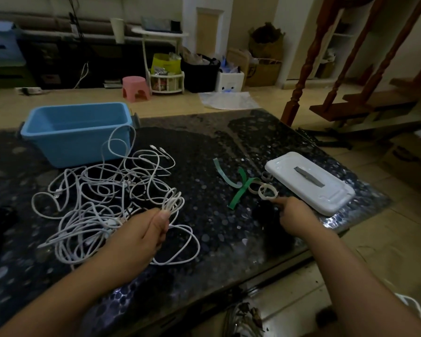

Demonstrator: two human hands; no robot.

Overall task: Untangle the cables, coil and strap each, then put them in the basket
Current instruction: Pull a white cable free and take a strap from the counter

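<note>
Toward the near left part of the dark speckled surface [204, 152], I see my left hand [141, 235] with its fingers [161, 222] curled around a gathered bunch of white cable loops [173, 203], pinching them just above the surface. From that bunch the rest of the white cables [102, 188] spread in a loose tangle toward the left edge and the far left corner, where one loop rises against the front wall of the blue basket [75, 132]. That basket stands at the far left corner, open side up.

My right hand [294, 215] is near the right edge, its index finger stretched out and its tip touching a small white strap ring [267, 192]; the other fingers are curled under and hold nothing that I can see. Just beside that ring lie a green strap [241, 190], a paler green strip [223, 172] and another ring [253, 187]. Beside these, toward the right edge, a white lid [309, 183] lies flat.
</note>
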